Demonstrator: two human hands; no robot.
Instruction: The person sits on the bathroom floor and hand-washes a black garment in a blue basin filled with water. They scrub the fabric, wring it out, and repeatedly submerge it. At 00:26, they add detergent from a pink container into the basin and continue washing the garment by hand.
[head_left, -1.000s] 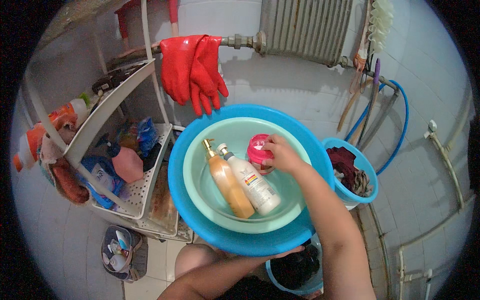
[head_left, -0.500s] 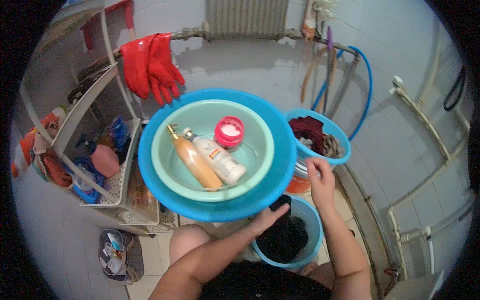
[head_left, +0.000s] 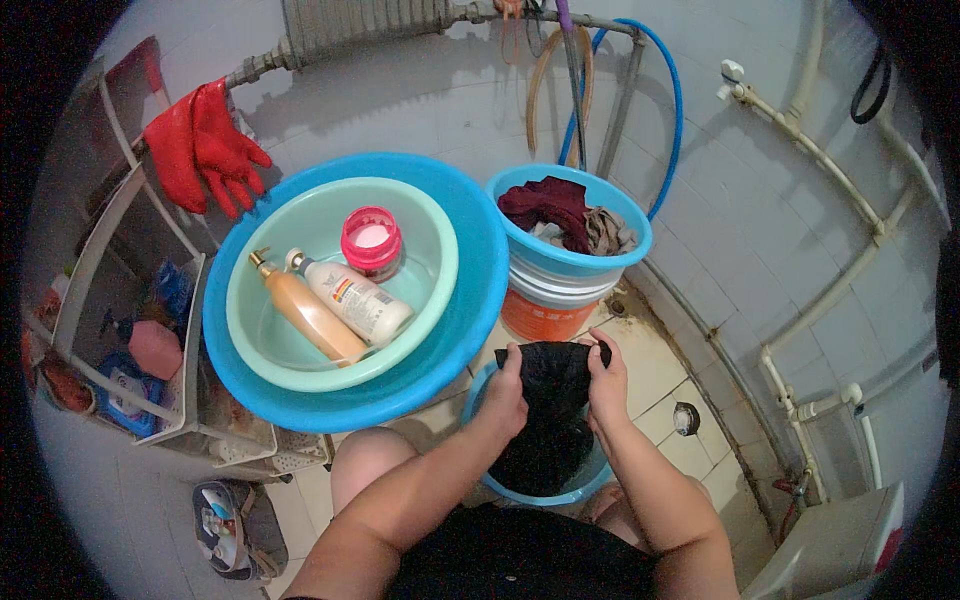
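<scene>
A black cloth [head_left: 552,385] is stretched between my two hands, its upper edge pinched at both corners. My left hand [head_left: 503,402] is closed on the left corner and my right hand [head_left: 608,388] grips the right one. Below them stands a light blue basin [head_left: 565,496] between my knees. The lower part of the cloth hangs down into this basin, so its contents are mostly hidden. What garment the cloth is, I cannot tell.
To the left, a big blue basin [head_left: 470,345] bears a mint-green basin [head_left: 250,350] holding an amber pump bottle [head_left: 315,325], a white bottle [head_left: 360,305] and a pink jar [head_left: 372,262]. Ahead, a blue tub [head_left: 625,262] of clothes tops a bucket [head_left: 540,318]. Red gloves [head_left: 200,150] hang on a pipe.
My right hand has come down from above the basin and taken hold of the cloth. My left hand has lifted and spread it. The view has shifted to the right.
</scene>
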